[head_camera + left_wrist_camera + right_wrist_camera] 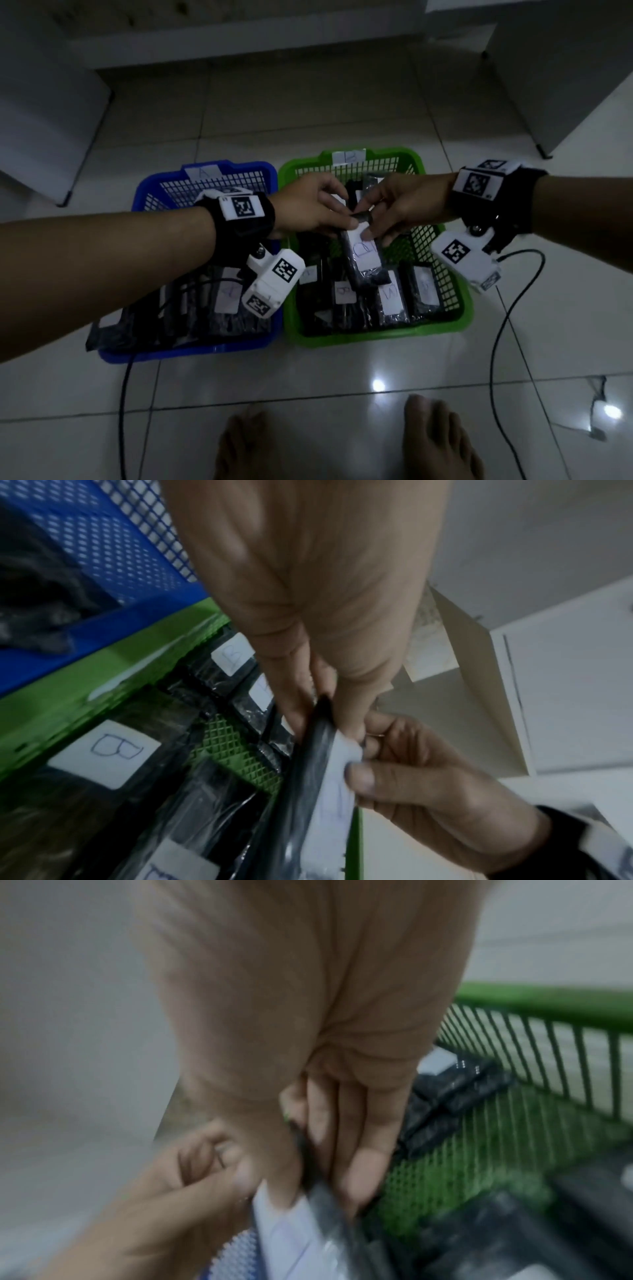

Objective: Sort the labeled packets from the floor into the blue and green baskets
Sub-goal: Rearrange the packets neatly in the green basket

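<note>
Over the green basket (376,334), head view: left hand (308,205) and right hand (407,202) both pinch the top end of one black packet (364,260) labeled B; more B packets lie below it, blue basket (205,346) just beside on the floor (342,377). Left wrist view: left fingers (352,710) curled on the packet edge (308,764) above the green basket (51,710). Right wrist view, blurred: right fingers (359,1150) clamp the packet (325,1204).

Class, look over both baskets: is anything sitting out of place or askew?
One black packet hangs over the near-left rim of the blue basket, not lying inside. In the green basket, the B-labelled packet tilts across the others, but both hands pinch it.
</note>
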